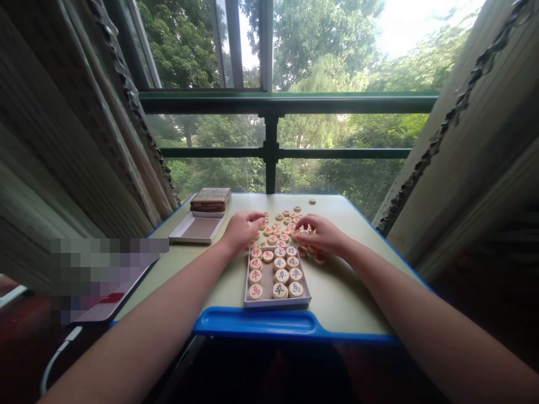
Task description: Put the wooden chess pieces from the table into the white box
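On the pale green table (345, 297), right up against the window, we're looking at a loose heap of xiangqi pieces (272, 239), mostly showing red characters, lying just beyond an open box (268, 283). Our left hand (244, 229) is resting at the heap's left edge, thumb and fingers bending toward the pieces with a pretty narrow gap; we honestly can't tell if it's gripping one. Our right hand (322, 233) is curling over the right side, fingertips dipping in among the pieces, and we can't tell whether it's holding anything either, since the knuckles are blocking the view.

Box-wise, we're seeing four red pieces lining the left column, a single red one sitting at the far end of the next, bare cardboard showing below it, and two columns with black characters filling the right side. One stray piece (312, 201) is lying well apart near the far edge. Over on the left, a shallow tray (197, 230) is sitting just in front of a brown box (210, 199), and the blue trough (256, 321) is running along our side.
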The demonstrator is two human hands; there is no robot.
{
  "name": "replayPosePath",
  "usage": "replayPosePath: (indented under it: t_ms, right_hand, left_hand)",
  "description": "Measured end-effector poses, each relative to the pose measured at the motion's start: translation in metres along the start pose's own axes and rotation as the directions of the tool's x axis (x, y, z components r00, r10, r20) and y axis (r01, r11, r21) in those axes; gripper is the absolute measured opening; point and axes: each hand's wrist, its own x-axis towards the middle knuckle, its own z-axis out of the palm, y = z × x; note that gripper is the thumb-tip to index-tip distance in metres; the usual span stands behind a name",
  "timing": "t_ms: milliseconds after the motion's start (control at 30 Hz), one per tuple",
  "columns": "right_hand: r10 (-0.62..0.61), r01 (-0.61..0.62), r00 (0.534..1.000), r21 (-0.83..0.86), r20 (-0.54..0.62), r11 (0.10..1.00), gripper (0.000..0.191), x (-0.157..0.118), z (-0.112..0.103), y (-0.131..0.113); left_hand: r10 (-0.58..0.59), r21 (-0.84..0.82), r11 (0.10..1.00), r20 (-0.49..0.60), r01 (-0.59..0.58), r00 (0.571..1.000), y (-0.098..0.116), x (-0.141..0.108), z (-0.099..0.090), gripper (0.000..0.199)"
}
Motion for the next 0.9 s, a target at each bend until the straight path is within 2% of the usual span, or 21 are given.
replayPosePath:
  t_ms: [67,133,300,400,733,900]
  right_hand:
    - [0.009,-0.008,0.998,-0.018,0.06,1.0,0.02,0.0,0.0,0.0]
    - [0.015,-0.013,0.994,-0.021,0.109,1.0,0.021,-0.001,0.001,-0.001]
    - [-0.011,0.008,0.991,0.024,0.136,1.0,0.021,-0.002,0.001,-0.003]
    - [-0.002,0.0,0.993,0.024,0.116,1.0,0.021,-0.002,0.0,-0.002]
    - [0.015,-0.019,0.985,0.024,0.171,1.0,0.026,-0.003,-0.001,0.001]
    - [0.017,-0.02,0.989,0.019,0.145,1.0,0.025,-0.002,-0.003,-0.001]
  left_hand:
    - [0.027,0.142,0.989,0.038,-0.032,0.999,-0.004,0.002,-0.001,0.025]
    - [-0.005,0.223,0.975,0.062,-0.009,0.998,-0.007,0.003,-0.003,0.025]
    - [-0.11,0.314,0.948,0.147,0.059,0.983,-0.013,0.006,-0.006,0.032]
    - [-0.112,0.325,0.945,0.194,0.044,0.974,-0.012,0.005,-0.006,0.033]
    - [-0.066,0.31,0.951,0.202,0.0,0.977,-0.013,0.004,-0.006,0.029]
    - [-0.077,0.32,0.947,0.205,0.008,0.976,-0.01,0.004,-0.007,0.03]
